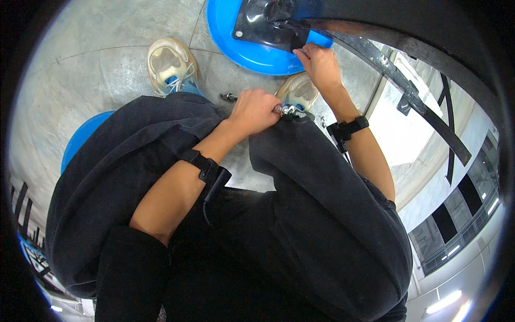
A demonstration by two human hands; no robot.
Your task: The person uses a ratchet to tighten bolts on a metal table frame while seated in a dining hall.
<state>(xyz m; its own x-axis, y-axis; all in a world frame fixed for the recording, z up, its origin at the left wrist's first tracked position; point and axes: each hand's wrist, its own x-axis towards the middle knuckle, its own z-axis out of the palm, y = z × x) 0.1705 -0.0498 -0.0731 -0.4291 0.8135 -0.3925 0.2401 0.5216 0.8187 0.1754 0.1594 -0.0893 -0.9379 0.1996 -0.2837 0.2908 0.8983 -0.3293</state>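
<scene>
My left hand [255, 111] is closed round a shiny metal tool [229, 96] whose chrome ends stick out on both sides of the fist, above my right knee; its exact kind I cannot make out. Farther off, my right hand [322, 65] is raised over the rim of a round blue plastic basin [257, 61]. Its thumb and fingertips pinch together at the edge of a glossy black plate [263, 29]; what lies between them is too small to tell. A silver bolt head [239, 34] shows at the plate's corner.
A large curved black frame [407, 32] crosses the upper right, with a dark metal bar [418, 102] slanting below it. My shoes [170, 61] stand on the grey floor [102, 59]. Another blue round object [83, 137] shows beside my left leg.
</scene>
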